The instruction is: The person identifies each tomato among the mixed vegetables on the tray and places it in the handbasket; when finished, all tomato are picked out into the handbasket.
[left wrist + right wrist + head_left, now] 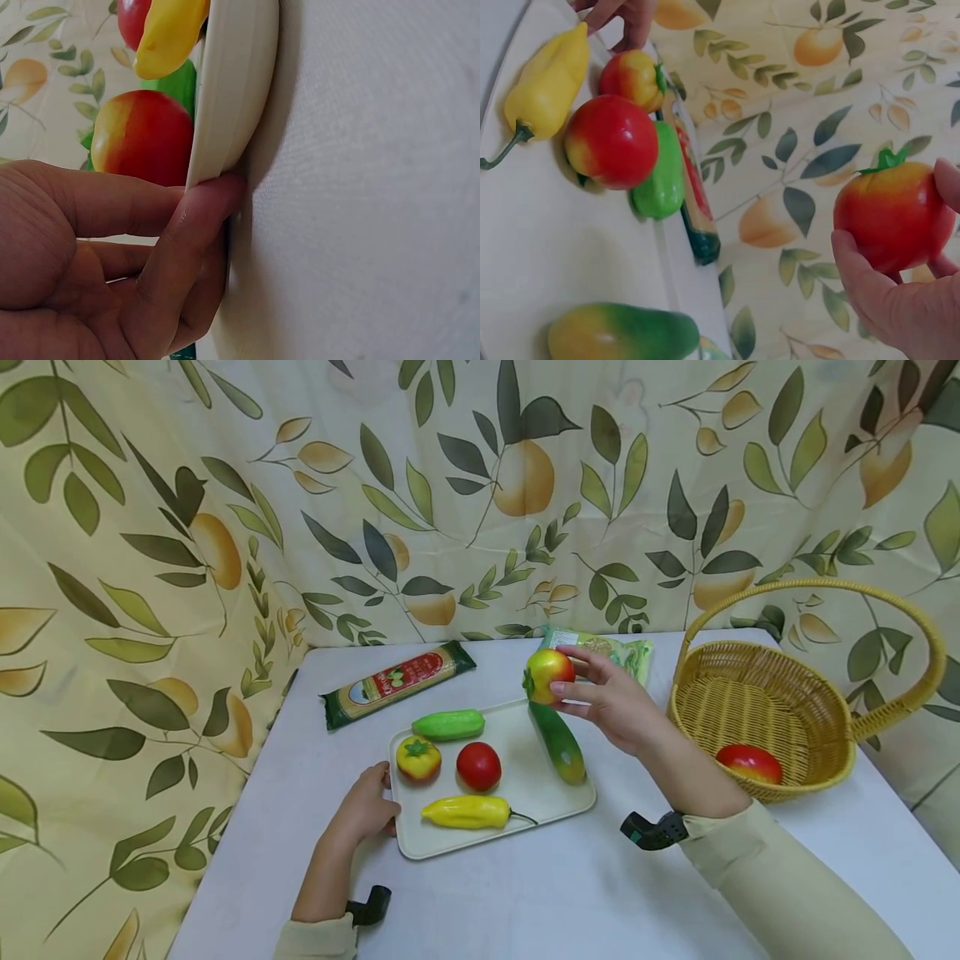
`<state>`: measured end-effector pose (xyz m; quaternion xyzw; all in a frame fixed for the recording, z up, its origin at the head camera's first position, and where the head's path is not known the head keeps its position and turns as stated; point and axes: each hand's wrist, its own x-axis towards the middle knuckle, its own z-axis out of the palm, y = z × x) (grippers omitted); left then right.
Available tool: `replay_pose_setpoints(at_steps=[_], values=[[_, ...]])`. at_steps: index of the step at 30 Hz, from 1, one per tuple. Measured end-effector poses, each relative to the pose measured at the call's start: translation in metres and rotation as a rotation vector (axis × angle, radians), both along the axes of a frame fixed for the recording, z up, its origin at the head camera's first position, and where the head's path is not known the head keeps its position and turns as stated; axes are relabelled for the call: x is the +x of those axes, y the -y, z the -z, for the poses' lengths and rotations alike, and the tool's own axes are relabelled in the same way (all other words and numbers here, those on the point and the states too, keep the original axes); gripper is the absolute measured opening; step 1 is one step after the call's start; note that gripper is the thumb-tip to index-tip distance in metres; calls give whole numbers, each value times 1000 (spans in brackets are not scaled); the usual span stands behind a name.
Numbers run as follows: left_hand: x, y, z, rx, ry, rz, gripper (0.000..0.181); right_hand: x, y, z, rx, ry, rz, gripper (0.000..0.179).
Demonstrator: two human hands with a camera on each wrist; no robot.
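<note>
My right hand (611,697) holds a red-and-yellow tomato (548,675) with a green leafy top, raised over the tray's far right corner. In the right wrist view the fingers and thumb curl round this tomato (896,214). My left hand (367,806) grips the left edge of the cream tray (517,831); the left wrist view shows fingers at its rim (247,82). On the tray lie a second red-and-yellow tomato (418,759), a red tomato (478,767), a yellow pepper (468,812), a light green vegetable (448,725) and a long green vegetable with a yellowish end (558,743).
A wicker basket (832,727) with a tall handle stands at the right, a red fruit (750,763) inside it. Behind the tray lie a long green-and-red packet (397,683) and a pale green bag (633,656), partly behind my right hand. A patterned curtain hangs along the back.
</note>
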<state>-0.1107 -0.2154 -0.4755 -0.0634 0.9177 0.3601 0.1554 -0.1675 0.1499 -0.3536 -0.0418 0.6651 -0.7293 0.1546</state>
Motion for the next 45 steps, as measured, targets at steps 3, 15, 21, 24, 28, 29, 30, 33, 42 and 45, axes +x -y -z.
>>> replay_pose_setpoints(at_steps=[3, 15, 21, 24, 28, 29, 30, 33, 42, 45], values=[[0, -1, -1, -4, 3, -1, 70, 0, -4, -3, -9, 10, 2, 66], [2, -1, -1, 13, 11, -3, 71, 1, -15, -8, -61, 7, 10, 63], [2, -2, -1, 16, 4, -4, 68, 1, -21, -10, -66, 5, 28, 65], [2, -3, -1, 20, 6, -5, 67, 2, -25, -13, -64, 10, 34, 69], [2, -3, -1, 28, 7, -2, 67, 3, -30, -16, -55, 12, 43, 70], [2, -3, -1, 28, 7, -3, 67, 3, -31, -17, -51, 11, 47, 70], [2, -3, -1, 29, 9, -2, 67, 3, -33, -17, -50, 12, 51, 70], [2, -2, -1, 22, 8, 1, 68, 3, -37, -17, -50, 11, 63, 68], [3, -1, -2, 16, 6, 3, 67, 3, -49, -15, -49, -1, 85, 69], [3, -1, -2, 20, 9, 0, 67, 4, -54, -15, -44, 8, 102, 71]])
